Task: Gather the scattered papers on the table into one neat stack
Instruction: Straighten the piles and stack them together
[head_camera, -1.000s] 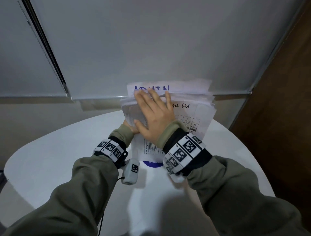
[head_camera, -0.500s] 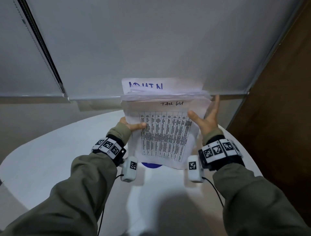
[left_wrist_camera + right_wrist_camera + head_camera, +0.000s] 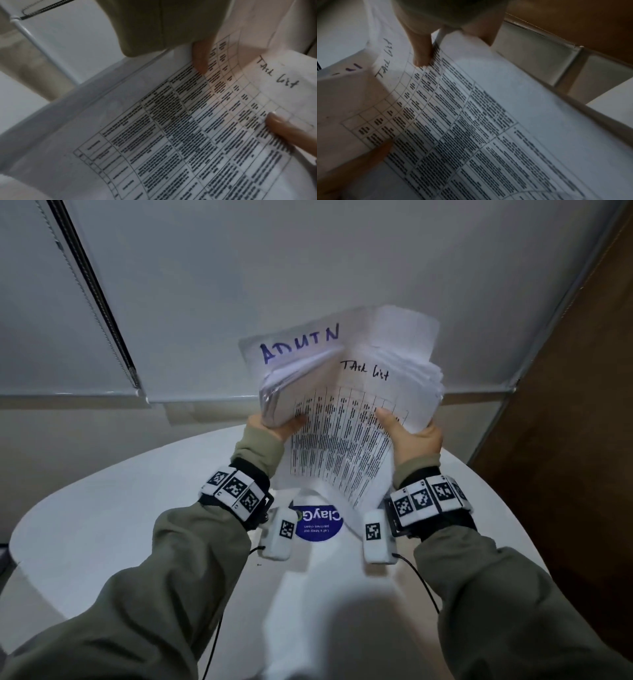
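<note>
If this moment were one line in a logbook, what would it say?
phase: squaring papers | left hand: grips paper stack left edge | right hand: grips right edge | stack: upright, tilted | table: blue sticker showing

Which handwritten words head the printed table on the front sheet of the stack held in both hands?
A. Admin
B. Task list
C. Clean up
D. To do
B: "Task list" is handwritten above the table on the front sheet of the stack, which the left hand and right hand grip.
</note>
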`<action>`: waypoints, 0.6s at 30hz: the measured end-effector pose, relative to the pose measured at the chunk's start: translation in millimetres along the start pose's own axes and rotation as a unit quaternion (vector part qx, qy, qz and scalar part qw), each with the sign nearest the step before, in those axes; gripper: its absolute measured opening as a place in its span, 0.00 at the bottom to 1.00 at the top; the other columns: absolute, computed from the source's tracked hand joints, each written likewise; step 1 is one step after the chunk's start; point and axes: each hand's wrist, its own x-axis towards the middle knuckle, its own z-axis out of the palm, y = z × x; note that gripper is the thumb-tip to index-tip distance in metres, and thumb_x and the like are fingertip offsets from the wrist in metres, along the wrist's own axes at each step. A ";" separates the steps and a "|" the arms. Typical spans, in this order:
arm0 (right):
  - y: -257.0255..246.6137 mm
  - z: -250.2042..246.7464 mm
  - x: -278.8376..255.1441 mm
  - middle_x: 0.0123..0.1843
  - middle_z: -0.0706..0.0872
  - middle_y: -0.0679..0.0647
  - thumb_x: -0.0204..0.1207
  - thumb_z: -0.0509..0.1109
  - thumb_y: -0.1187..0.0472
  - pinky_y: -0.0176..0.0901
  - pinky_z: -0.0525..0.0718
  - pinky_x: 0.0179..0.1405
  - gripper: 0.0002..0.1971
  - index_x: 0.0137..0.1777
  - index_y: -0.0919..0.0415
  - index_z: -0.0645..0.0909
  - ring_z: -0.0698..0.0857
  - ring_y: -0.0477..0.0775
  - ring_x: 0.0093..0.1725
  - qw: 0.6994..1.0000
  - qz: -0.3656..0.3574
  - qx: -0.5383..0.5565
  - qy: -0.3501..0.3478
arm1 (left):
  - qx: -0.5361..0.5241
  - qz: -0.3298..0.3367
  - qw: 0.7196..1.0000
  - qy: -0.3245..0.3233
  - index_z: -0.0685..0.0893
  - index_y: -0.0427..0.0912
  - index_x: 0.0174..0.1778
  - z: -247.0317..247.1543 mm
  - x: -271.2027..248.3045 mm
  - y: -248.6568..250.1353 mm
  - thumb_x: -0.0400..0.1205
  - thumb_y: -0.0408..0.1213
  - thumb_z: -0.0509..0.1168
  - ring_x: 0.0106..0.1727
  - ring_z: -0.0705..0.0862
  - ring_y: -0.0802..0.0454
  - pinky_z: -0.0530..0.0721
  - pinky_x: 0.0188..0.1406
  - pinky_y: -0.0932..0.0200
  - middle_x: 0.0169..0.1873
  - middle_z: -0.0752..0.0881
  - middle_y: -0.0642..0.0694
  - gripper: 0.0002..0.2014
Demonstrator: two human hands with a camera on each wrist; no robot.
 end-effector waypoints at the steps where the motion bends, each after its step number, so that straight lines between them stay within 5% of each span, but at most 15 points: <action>1: 0.4 -1.1 -1.6 0.38 0.80 0.40 0.67 0.79 0.60 0.33 0.81 0.48 0.15 0.37 0.49 0.73 0.80 0.37 0.39 1.000 0.011 -0.007 -0.007 | -0.006 -0.002 1.000 -0.007 0.81 0.47 0.42 -1.8 -1.0 -2.4 0.71 0.34 0.76 0.42 0.82 0.51 0.81 0.54 0.55 0.40 0.84 0.50 0.10; 3: 11.6 -4.8 -4.3 0.41 0.82 0.45 0.66 0.79 0.58 0.37 0.79 0.53 0.14 0.40 0.53 0.75 0.82 0.43 0.43 0.998 0.041 -0.037 -0.037 | 0.004 -0.040 0.999 -0.021 0.82 0.40 0.49 -4.0 0.0 -17.6 0.69 0.33 0.77 0.49 0.83 0.46 0.82 0.59 0.52 0.46 0.86 0.45 0.15; 5: 29.6 -8.8 -2.6 0.51 0.85 0.52 0.63 0.82 0.58 0.48 0.79 0.64 0.23 0.55 0.59 0.78 0.84 0.57 0.56 0.994 0.078 -0.056 -0.060 | 0.050 -0.082 0.995 -0.033 0.81 0.32 0.59 -6.3 1.7 -36.6 0.68 0.33 0.78 0.56 0.83 0.42 0.81 0.64 0.46 0.51 0.85 0.39 0.25; 8: 39.9 -12.6 3.3 0.55 0.79 0.50 0.62 0.82 0.59 0.49 0.71 0.70 0.36 0.69 0.62 0.71 0.78 0.53 0.60 0.984 0.132 -0.080 -0.091 | 0.080 -0.080 0.991 -0.065 0.83 0.39 0.57 -10.9 10.1 -56.5 0.57 0.47 0.83 0.57 0.83 0.42 0.82 0.63 0.39 0.53 0.86 0.42 0.34; 11: 38.0 -13.2 11.1 0.53 0.78 0.53 0.63 0.81 0.57 0.48 0.72 0.65 0.35 0.67 0.64 0.70 0.78 0.55 0.57 0.977 0.155 -0.105 -0.099 | 0.084 -0.091 0.989 -0.076 0.82 0.40 0.61 -12.1 24.4 -70.1 0.48 0.63 0.81 0.61 0.83 0.39 0.80 0.65 0.38 0.58 0.86 0.39 0.48; 16: 42.8 -11.4 17.8 0.52 0.83 0.58 0.63 0.82 0.57 0.47 0.76 0.58 0.31 0.61 0.65 0.72 0.82 0.59 0.55 0.979 0.165 -0.101 -0.071 | 0.137 -0.070 0.974 -0.166 0.74 0.42 0.72 -14.1 25.9 -54.4 0.41 0.73 0.75 0.67 0.79 0.42 0.74 0.72 0.37 0.64 0.82 0.40 0.63; 18: 43.1 -10.6 16.9 0.47 0.82 0.56 0.64 0.81 0.57 0.47 0.77 0.58 0.27 0.56 0.65 0.71 0.81 0.59 0.52 0.979 0.168 -0.099 -0.060 | 0.123 -0.013 0.981 -0.148 0.65 0.41 0.77 -18.1 12.6 -27.1 0.39 0.74 0.73 0.71 0.74 0.44 0.70 0.74 0.48 0.71 0.76 0.38 0.70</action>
